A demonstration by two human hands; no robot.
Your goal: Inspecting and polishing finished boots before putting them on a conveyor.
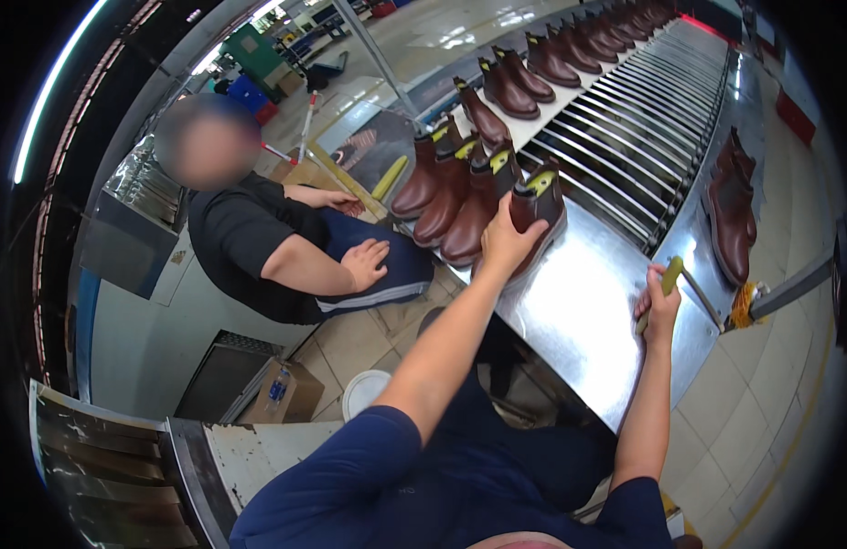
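My left hand (510, 240) is closed around a brown ankle boot (550, 218) at the end of a group of similar boots, on the metal table's near left edge. Yellow shows inside the boot's opening. Directly left of it, several more brown boots (465, 210) stand close together. In my right hand (659, 311), held over the table's right side, is a long olive-green tool (671, 276) with a rounded end. My fingers wrap its middle, and its exact kind cannot be made out. The bare metal tabletop (570, 311) lies between my hands.
A roller conveyor (625, 137) runs away from the table, with a row of boots (552, 59) along its left. Two boots (733, 210) stand on its right ledge. A seated co-worker (250, 220) is at left, near another yellow-green tool (390, 177). A metal post (794, 285) stands at right.
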